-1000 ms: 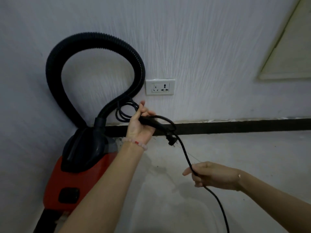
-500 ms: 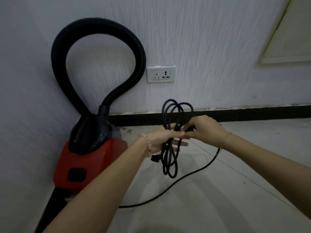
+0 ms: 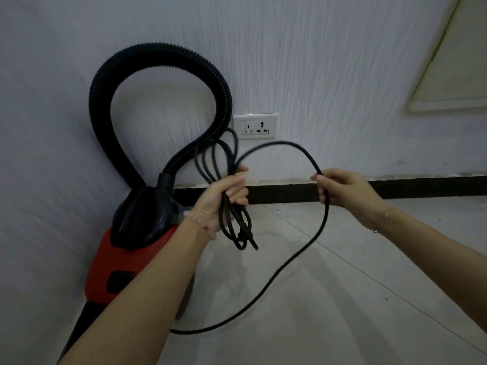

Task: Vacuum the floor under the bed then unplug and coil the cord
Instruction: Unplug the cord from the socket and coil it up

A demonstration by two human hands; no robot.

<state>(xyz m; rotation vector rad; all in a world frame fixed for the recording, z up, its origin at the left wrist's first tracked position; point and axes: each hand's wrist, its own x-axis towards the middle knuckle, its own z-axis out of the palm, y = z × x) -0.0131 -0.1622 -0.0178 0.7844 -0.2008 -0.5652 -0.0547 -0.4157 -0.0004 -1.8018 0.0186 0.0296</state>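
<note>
The thin black rubber power cord [image 3: 284, 267] is unplugged: the white wall socket plate [image 3: 255, 126] has nothing plugged into it, and the plug end hangs at the bottom of the bundle gripped by the left hand [image 3: 224, 198]. That hand is closed in a fist around several finished loops; the loops stand roughly upright, fanning out above the fist toward 11 o'clock and hanging below it toward 6 o'clock.

The right hand [image 3: 340, 189] sits at 3 o'clock from the left hand, apart from it, and is closed around a single strand of cord. Between the two hands the cord rises in an open arch — the next loop, not yet laid into the bundle.

From the right hand the free length drops toward 7 o'clock, lies on the pale tiled floor [image 3: 369, 299] and runs back toward the red and black canister vacuum cleaner [image 3: 126, 259], which stands at 8 o'clock from the left hand, in the corner with its black ribbed hose [image 3: 158, 52] curled against the wall.

Judgement: coiling is partly done. The next move turns on the sideways gap between the hands — the right hand must travel toward 9 o'clock to deliver the arch into the left fist. The remaining slack lies below and behind the right hand, so it is the nearer hand for drawing it up.
</note>
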